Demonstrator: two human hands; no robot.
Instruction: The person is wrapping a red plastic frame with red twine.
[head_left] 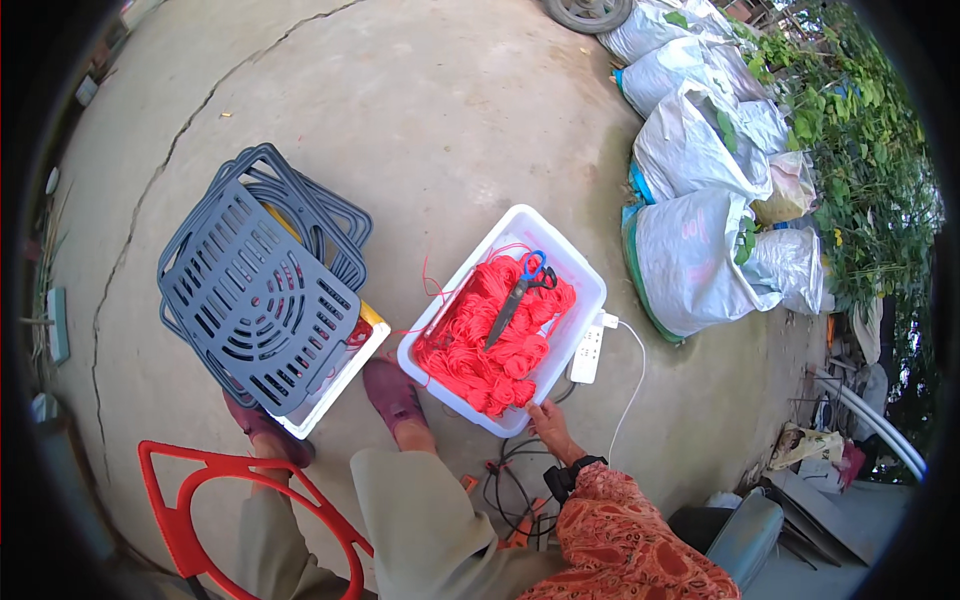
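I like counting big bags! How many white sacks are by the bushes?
4 white sacks that I can tell apart, stacked in a row along the right beside the green plants, from the top edge down toward the white tub. More may hide behind them.

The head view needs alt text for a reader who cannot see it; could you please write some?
A person's right hand grips the near rim of a white plastic tub full of red cord bundles, with scissors lying on top. To the left, grey plastic grates are stacked on a second tub, all on a concrete floor.
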